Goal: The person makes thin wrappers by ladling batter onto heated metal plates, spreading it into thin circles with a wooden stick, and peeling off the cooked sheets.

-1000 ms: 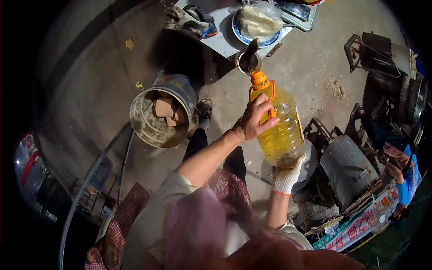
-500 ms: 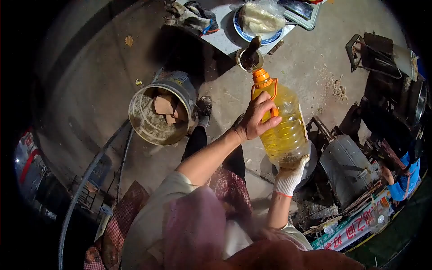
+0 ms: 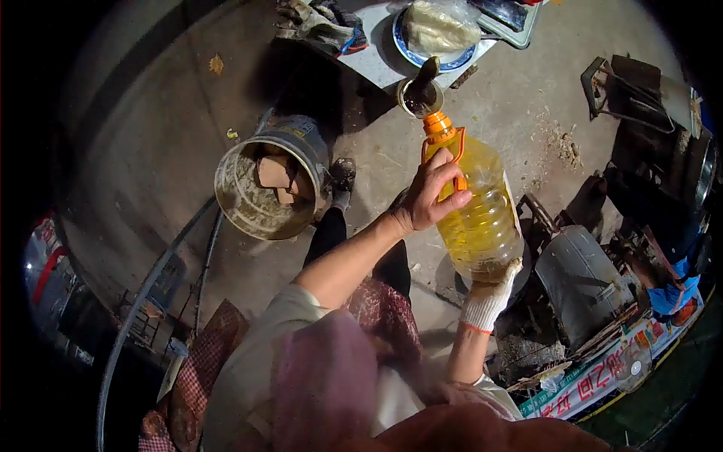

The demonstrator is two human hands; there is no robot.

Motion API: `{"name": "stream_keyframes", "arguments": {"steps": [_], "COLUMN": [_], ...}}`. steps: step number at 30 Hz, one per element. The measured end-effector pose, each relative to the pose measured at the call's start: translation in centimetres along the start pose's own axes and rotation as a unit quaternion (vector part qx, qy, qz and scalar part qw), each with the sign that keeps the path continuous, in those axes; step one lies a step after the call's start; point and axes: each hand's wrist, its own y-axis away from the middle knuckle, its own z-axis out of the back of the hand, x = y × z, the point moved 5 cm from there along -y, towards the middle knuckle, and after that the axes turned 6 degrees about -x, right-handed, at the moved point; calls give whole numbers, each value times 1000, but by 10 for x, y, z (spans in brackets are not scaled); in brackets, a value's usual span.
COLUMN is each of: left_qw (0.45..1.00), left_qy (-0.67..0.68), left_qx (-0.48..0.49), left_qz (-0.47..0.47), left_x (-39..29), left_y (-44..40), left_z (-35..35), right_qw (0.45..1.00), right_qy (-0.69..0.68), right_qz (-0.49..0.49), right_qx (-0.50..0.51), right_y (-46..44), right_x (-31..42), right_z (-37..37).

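My bare left hand (image 3: 437,197) is wrapped round the orange handle of a large clear bottle (image 3: 482,207) of yellow liquid. Beneath the bottle's base is my right hand (image 3: 493,290), in a white knitted glove, supporting it; its fingers are mostly hidden. The bottle is tilted, its orange neck at the rim of a small round container (image 3: 403,99) by the table corner. A dark-handled tool (image 3: 428,71) stands in that container, over dark contents.
A white table (image 3: 374,66) bears a blue-rimmed plate (image 3: 403,49) with a bagged pale lump, and gloves (image 3: 320,30). A metal bucket (image 3: 233,200) holds brown blocks (image 3: 275,172). At right are a grey metal box (image 3: 580,279) and another person's blue sleeve (image 3: 670,296).
The bottle's base and my right hand have shifted slightly right, with the neck still at the container. More dark content shows in the container. The other person at right has moved.
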Motion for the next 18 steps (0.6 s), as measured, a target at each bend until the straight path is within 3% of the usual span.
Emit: {"name": "stream_keyframes", "arguments": {"steps": [11, 18], "left_qw": [1000, 1000], "left_qy": [2, -2], "left_qx": [0, -2], "left_qz": [-4, -2], "left_x": [-2, -4], "left_y": [-2, -4], "left_z": [2, 5], "right_qw": [997, 998], "right_qy": [49, 56], "right_qz": [45, 40], "right_qx": [33, 1], "right_y": [16, 23], "right_x": [12, 11], "right_z": [-13, -8]}}
